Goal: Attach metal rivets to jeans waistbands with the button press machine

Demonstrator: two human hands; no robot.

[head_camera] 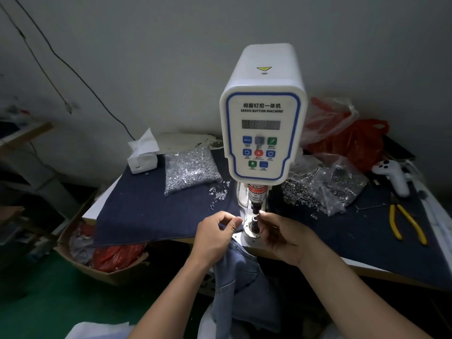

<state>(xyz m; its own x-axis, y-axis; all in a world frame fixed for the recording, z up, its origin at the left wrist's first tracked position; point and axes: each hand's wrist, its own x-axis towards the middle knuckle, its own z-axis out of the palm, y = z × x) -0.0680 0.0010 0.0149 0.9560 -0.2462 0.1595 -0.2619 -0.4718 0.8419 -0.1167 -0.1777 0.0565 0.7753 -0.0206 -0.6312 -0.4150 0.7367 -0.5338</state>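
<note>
The white servo button machine (263, 113) stands at the table's front edge, its press head (255, 201) above the round lower die (252, 227). My left hand (217, 232) is just left of the die with thumb and forefinger pinched together; what they hold is too small to tell. From the right, my right hand (281, 234) pinches a small metal rivet (260, 213) right beside the press head. Blue jeans (241, 277) hang off the table edge below both hands.
A bag of silver rivets (189, 170) and loose ones (220, 192) lie on dark denim (146, 211) to the left. To the right are bags of metal parts (322, 187), yellow pliers (403, 223), a white controller (393, 174) and red bags. A tissue box (143, 155) stands at the back left.
</note>
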